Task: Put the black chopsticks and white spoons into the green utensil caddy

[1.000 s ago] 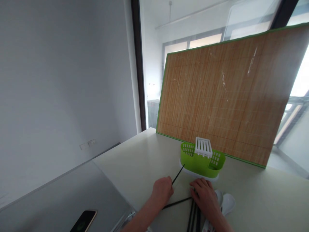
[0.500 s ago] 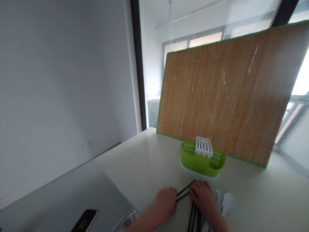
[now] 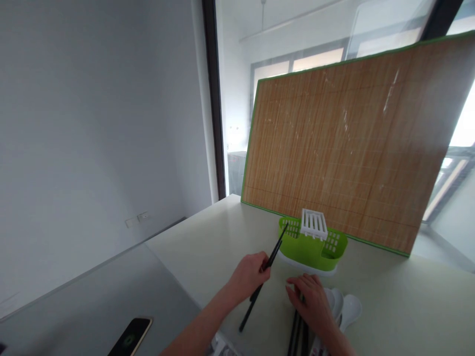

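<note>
Along the near edge, a black-screened phone (image 3: 130,337) is being supported by a smooth grey surface (image 3: 92,296), well apart from both hands. Farther right, a bundle of straight black sticks (image 3: 297,331) is being partly covered at its far ends by the right hand (image 3: 311,299), whose fingers are being loosely curved with the thumb apart; whether any stick is being gripped cannot be told. The hand is being flanked by glossy white plastic spoons (image 3: 351,309).

Slender black chopsticks (image 3: 248,315) are being pinched between thumb and fingers of the left hand (image 3: 252,272), above the white table (image 3: 222,232). Their tips are being seen across the bright green plastic basket (image 3: 308,253) (contact cannot be judged), which is being topped by a white slatted rack (image 3: 313,232). Behind, a brown bamboo-slat board with green edging (image 3: 334,148) is being stood upright, the glass beyond being partly blocked.
</note>
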`<state>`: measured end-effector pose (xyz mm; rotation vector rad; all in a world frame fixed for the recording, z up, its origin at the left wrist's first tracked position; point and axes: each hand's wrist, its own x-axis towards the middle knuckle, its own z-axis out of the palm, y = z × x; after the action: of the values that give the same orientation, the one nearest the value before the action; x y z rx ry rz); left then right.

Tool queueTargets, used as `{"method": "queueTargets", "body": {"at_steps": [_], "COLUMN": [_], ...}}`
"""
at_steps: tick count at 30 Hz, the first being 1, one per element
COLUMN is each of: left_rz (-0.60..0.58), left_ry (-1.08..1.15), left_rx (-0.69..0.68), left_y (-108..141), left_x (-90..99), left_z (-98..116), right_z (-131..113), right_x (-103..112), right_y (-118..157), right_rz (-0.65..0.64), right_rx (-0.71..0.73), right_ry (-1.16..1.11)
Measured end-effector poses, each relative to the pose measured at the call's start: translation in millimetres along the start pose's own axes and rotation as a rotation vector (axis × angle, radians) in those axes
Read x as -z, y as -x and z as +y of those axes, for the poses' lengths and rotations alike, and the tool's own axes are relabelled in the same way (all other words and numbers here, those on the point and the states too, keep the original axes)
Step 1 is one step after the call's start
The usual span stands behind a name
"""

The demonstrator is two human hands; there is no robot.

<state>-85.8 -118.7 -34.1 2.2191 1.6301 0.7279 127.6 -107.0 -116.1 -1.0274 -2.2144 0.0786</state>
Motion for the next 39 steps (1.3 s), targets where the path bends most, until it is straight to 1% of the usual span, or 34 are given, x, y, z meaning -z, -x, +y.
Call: {"method": "queueTargets", "body": {"at_steps": [1,3,6,8,10,12,15,18,22,27,34,37,39], "left_rz": [0.036,0.088,0.118,0.108,0.081,0.046,-0.029,-0.099,-0.129,-0.125,-0.090,-0.107,-0.117], "left_ry": [0.099,0.274,0.459,0.520,0.557,0.597,0.661,0.694,0.685,0.671,0.667,0.689,0.713], "left_rx": [-0.018,-0.045,-0.080,-0.101,-0.106,-0.104,-0.121,-0.138,-0.135,-0.138,-0.146,-0.133,-0.110], "left_y": [-3.7,-9.8,-14.0,-14.2,-13.5,-12.5,-10.3,-7.9,-6.7,-8.7,-9.9,-9.8,-12.5], "left_x": [2.0,-0.2,-11.9,-19.0,-22.1,-21.2,-16.2,-13.1,-13.7,-15.4,-16.9,-18.9,-15.6], "left_z": [5.2,16.1,28.9,33.4,35.1,35.4,36.2,37.0,35.3,33.0,37.1,36.3,34.6], "right_z": [-3.7,-9.8,-14.3,-14.6,-14.0,-13.2,-12.5,-12.0,-11.5,-12.3,-14.8,-14.6,-13.6], "right_x": [-1.4,-6.4,-17.0,-22.7,-25.2,-24.8,-22.0,-20.5,-22.0,-23.0,-21.7,-21.4,-20.8], "right_y": [0.2,1.9,5.8,7.7,8.3,8.0,7.4,7.7,8.3,7.9,6.7,6.6,6.9], "right_rz": [-0.009,-0.021,-0.016,-0.011,-0.010,-0.002,0.054,0.077,0.067,0.054,-0.039,-0.065,-0.072], "right_rx": [0.002,-0.008,-0.054,-0.102,-0.140,-0.147,-0.124,-0.069,-0.045,-0.049,-0.036,-0.036,-0.033], "right_ry": [-0.036,-0.089,-0.113,-0.119,-0.149,-0.187,-0.172,-0.127,-0.080,-0.033,-0.033,-0.039,-0.048]}}
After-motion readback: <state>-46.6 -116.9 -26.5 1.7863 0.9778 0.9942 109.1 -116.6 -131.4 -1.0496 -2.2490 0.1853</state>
